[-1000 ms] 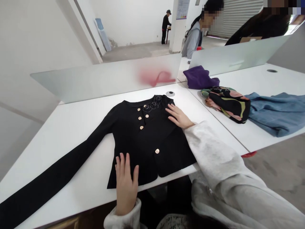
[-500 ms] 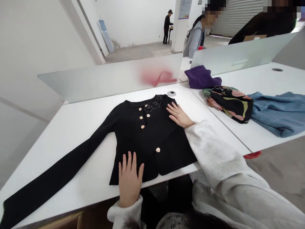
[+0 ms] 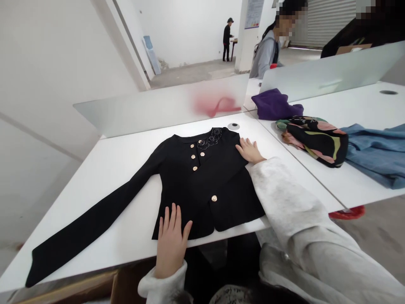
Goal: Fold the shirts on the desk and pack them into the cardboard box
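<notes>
From the head view, here's the black jacket (image 3: 186, 185), lying face up on the white counter (image 3: 79, 181), its hem along the near edge. The left hand (image 3: 171, 247) rests on the lower front by that hem, its fingers (image 3: 173, 216) straight, spread and gripping nothing. Over at the shoulder goes the right hand (image 3: 251, 152), also unclenched, its fingers fanned on the cloth at the garment's outer edge.

One sleeve (image 3: 95, 215) runs out long and flat to the left; the other can't be made out. Technique now: flat palms and light, even pressure look like the best touch here, with the two hands working apart so the fabric doesn't bunch between them. Mind the gold buttons (image 3: 214, 198) and the raised flower trim (image 3: 210, 140) at the collar; pressing hard there could snag or skew the front. Well clear, the patterned cloth (image 3: 316, 139) lies to the right.
</notes>
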`<state>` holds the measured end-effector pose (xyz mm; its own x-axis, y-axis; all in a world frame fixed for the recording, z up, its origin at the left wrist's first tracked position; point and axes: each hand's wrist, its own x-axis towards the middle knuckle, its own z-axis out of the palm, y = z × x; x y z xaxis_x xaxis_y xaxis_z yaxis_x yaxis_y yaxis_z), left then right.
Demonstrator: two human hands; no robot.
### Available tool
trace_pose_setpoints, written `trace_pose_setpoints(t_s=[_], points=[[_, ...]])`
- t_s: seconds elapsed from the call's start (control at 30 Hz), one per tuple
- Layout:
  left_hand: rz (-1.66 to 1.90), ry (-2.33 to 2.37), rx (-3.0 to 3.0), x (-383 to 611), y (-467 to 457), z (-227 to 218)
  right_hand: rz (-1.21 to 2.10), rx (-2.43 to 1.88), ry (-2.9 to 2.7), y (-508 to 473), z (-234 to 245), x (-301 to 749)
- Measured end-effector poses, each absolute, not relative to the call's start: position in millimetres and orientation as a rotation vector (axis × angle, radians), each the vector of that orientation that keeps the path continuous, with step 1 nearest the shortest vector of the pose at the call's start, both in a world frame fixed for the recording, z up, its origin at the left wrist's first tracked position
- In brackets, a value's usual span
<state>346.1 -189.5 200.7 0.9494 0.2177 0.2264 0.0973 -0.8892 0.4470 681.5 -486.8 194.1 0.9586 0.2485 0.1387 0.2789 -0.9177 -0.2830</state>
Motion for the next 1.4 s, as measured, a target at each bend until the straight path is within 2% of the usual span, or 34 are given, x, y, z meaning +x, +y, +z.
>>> trace_pose_setpoints(t_s=[0.2, 0.33, 0.57, 0.73, 0.87, 0.93, 1.03, 1.2, 1.4], points=[[0.449, 0.250, 2.765, 317.1, -143.4, 201.8, -0.265, -2.766, -0.452, -491.4, 192.9, 676.1], [0.428, 0.674, 2.840, 298.4, -94.6, 220.5, -0.277, -2.770, -0.467, -490.8, 192.6, 671.9], [0.448, 1.260, 2.831, 260.5, -27.7, 281.4, -0.263, -2.661, -0.518, -498.1, 190.2, 680.8], [-0.109, 1.215, 2.862, 256.0, 26.7, 281.3, 0.072, -2.639, -0.408, -491.9, 236.8, 682.6], [-0.220, 1.162, 2.821, 260.8, 64.2, 258.2, 0.076, -2.530, -1.010, -450.1, 293.6, 648.7], [-0.191, 1.144, 2.817, 257.7, 74.8, 249.6, 0.056, -2.394, -1.354, -414.5, 305.3, 620.3], [-0.102, 1.114, 2.828, 244.8, 84.0, 241.8, -0.073, -2.212, -1.751, -359.2, 290.0, 577.9], [0.096, 1.164, 2.808, 219.5, 91.4, 229.5, -0.398, -2.194, -2.007, -316.2, 234.3, 540.5], [0.284, 1.202, 2.675, 212.9, 94.2, 222.1, -0.377, -2.231, -2.056, -321.4, 220.2, 538.7]])
